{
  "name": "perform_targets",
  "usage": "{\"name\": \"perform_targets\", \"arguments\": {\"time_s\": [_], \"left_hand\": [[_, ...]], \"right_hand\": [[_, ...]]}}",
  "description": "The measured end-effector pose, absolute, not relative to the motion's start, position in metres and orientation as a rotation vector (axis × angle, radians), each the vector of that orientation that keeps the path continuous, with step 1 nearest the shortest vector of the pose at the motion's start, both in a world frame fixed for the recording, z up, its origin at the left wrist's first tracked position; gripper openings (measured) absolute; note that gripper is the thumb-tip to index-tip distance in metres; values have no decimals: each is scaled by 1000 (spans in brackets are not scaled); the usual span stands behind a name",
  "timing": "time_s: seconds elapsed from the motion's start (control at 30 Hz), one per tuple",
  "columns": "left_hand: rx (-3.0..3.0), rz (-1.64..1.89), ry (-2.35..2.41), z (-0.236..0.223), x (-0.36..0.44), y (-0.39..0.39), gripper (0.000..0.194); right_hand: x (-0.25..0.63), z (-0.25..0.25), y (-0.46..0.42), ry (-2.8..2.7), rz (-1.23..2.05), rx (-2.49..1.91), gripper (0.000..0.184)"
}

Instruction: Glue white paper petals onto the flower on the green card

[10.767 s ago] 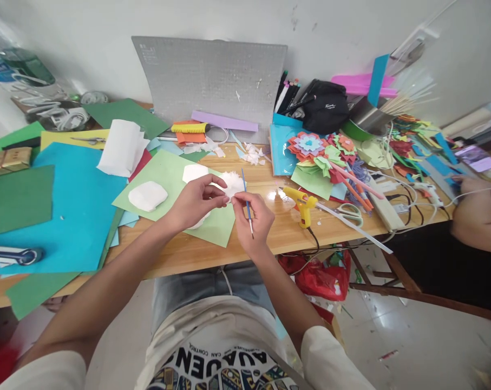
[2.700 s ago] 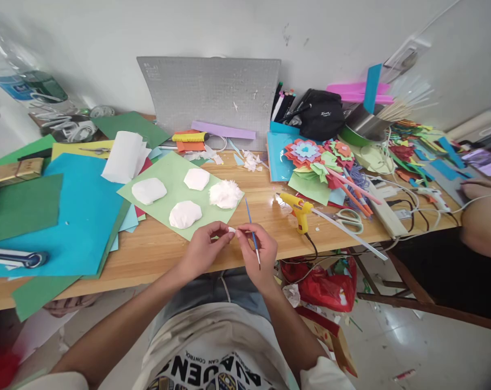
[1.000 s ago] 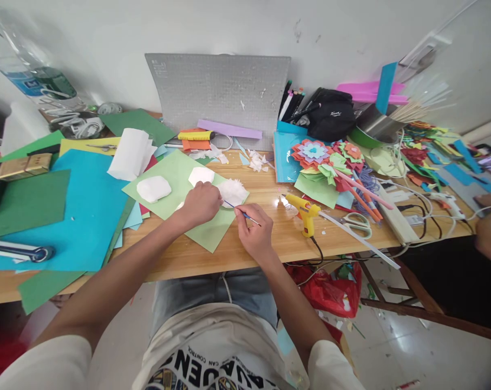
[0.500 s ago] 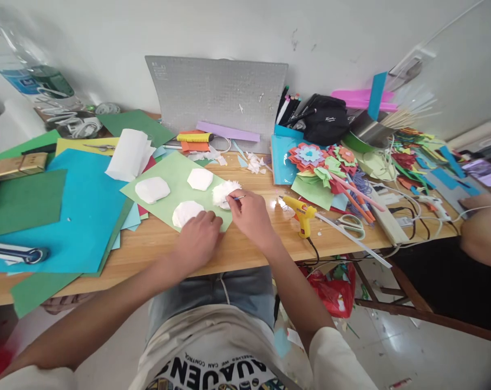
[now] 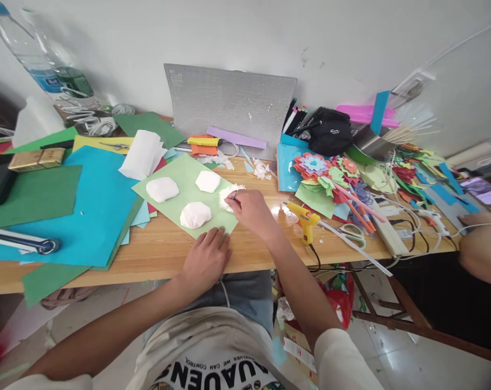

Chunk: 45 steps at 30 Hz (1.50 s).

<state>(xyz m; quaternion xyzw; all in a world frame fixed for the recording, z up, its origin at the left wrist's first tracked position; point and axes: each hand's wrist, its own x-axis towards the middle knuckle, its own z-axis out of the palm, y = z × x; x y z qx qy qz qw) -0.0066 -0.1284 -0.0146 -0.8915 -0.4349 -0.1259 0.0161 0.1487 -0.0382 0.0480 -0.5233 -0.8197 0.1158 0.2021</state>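
My right hand is closed in a pinch on a thin blue paintbrush, mostly hidden by the fingers. It is over a heap of white paper shreds at the right corner of a light green sheet. My left hand lies flat on the wooden table, its fingertips by the sheet's front corner, holding nothing. Also on the sheet are a white folded paper piece at the left, a smaller white paper stack and a rounded white paper pile.
A yellow glue gun and scissors lie right of my hands. Paper flowers are behind them. Blue card and a stapler-like tool lie left. A grey cutting mat leans on the wall. Another person's arm is at far right.
Both hands were together with the brush between them. My left hand has since dropped back to the table, and my right hand has carried the brush onto the white shreds.
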Motion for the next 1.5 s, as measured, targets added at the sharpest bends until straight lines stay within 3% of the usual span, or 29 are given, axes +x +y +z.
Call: {"name": "perform_targets", "arguments": {"time_s": [0.4,0.63,0.83,1.0,1.13,1.2,1.33,1.5], "left_hand": [[-2764,-528,-1333,-25,-12,-135,37],[-2768,-561,-1310,-26,-17,-136,35],[-2768,-918,-1437,-4,-28,-131,18],[-2680,-1242,-1524,13,-14,-117,38],[-2823,-1418,-1340,12,2,-114,14],[-2923,-1372,-1312,9,8,-117,15],[-3124,-1319,-1249,6,15,-127,18],[-3304,-1366,-1423,-1,17,-149,23]], "right_hand": [[176,42,-65,-1784,294,-1278,21],[176,40,-82,-1765,357,-1228,22],[178,27,-115,-1438,503,-1224,24],[179,29,-140,-1293,566,-1227,26],[184,37,-157,-1296,570,-1184,23],[188,38,-164,-1310,578,-1174,22],[203,37,-175,-1213,514,-1163,23],[224,61,-185,-987,190,-1054,25]]}}
